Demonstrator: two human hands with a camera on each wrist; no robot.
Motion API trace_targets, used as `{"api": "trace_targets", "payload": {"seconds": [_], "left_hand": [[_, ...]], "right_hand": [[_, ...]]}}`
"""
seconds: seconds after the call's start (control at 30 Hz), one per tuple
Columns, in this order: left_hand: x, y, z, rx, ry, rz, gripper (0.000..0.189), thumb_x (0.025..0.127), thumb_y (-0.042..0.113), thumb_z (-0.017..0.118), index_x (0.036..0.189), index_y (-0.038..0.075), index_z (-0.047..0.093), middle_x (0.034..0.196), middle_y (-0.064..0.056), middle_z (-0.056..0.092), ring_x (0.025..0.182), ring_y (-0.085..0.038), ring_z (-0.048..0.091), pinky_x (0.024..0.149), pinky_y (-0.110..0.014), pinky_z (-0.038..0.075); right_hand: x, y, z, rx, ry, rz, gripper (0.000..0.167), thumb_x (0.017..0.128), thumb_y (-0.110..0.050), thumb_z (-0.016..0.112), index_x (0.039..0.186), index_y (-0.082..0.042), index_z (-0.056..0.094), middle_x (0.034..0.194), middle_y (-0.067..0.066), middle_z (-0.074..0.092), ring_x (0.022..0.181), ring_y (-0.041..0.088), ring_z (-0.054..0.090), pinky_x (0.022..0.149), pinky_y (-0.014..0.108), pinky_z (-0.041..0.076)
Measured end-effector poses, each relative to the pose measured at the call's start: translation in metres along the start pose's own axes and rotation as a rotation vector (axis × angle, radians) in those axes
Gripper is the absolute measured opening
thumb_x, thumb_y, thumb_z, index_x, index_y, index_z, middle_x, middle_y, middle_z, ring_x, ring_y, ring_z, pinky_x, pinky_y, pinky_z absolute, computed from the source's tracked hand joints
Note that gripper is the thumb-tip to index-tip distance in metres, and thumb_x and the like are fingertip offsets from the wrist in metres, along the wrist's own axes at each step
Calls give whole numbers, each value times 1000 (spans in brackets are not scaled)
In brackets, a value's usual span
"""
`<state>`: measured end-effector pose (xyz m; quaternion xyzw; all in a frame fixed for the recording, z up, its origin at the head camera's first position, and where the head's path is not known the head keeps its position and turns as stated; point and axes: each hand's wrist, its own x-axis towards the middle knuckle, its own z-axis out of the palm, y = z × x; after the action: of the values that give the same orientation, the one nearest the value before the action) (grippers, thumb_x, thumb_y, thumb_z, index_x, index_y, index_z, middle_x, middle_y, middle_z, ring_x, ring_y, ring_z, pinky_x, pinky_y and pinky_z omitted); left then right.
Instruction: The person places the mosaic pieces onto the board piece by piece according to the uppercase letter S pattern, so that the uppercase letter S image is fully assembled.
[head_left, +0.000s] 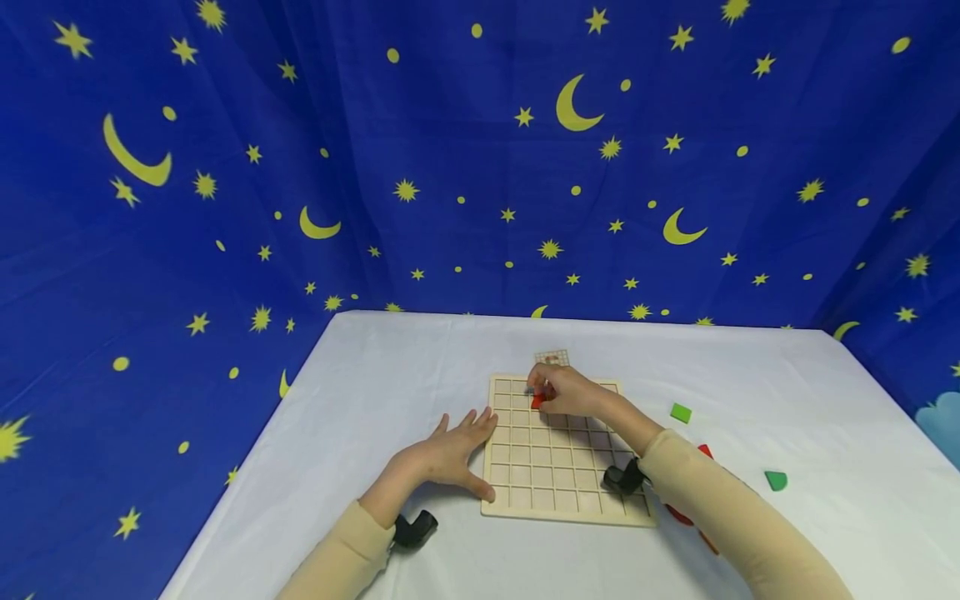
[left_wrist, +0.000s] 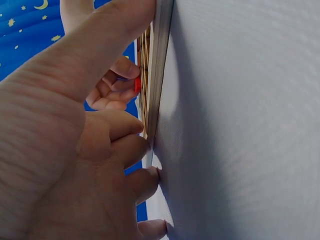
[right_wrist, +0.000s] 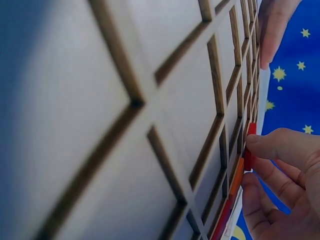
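Observation:
A pale wooden board (head_left: pixel 540 456) with a raised grid of square cells lies on the white table. At its far side my right hand (head_left: pixel 566 392) pinches a small red piece (right_wrist: pixel 251 145) between thumb and fingers, low over the cells. Beside that piece, in the right wrist view, an orange piece (right_wrist: pixel 237 177) and another red piece (right_wrist: pixel 220 220) sit in the grid. My left hand (head_left: pixel 448 457) rests against the board's left edge with fingers spread, the thumb near the front corner. The right hand hides part of the board's far rows.
Behind the board lies a small grid card (head_left: pixel 552 357). To the right are a light green square (head_left: pixel 681 412), a dark green rounded piece (head_left: pixel 776 480) and a red piece (head_left: pixel 705 451), with more red pieces partly under the right sleeve. A blue starry curtain (head_left: pixel 450 125) surrounds the table.

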<state>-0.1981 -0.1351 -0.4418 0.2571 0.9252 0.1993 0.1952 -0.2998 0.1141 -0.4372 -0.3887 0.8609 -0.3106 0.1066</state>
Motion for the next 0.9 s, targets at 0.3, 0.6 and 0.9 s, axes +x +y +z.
{"api": "trace_targets", "payload": {"seconds": [0.3,0.6,0.9], "left_hand": [[1,0,0,3,-1,-1,115,66,57,78,151,6,19,156,-9,9,142,-27,5,108,-58,-2],[1,1,0,14,3,1,115,66,57,78,151,6,19,156,-9,10,142,-27,6,108,-58,-1],[1,-1,1,17,2,8,115,67,57,77,151,6,18,156,-9,10,142,-28,6,108,-59,-1]], "right_hand": [[-1,1,0,-9,3,13,33,77,0,71,105,-6,56,93,3,59,74,15,51,67,29,45],[-2,0,0,-11,2,22,32,77,-2,71,106,-6,56,93,4,59,75,16,51,68,30,45],[-3,-4,-18,77,93,-33,29,84,-2,68,110,2,55,94,10,62,85,20,59,75,34,51]]}}
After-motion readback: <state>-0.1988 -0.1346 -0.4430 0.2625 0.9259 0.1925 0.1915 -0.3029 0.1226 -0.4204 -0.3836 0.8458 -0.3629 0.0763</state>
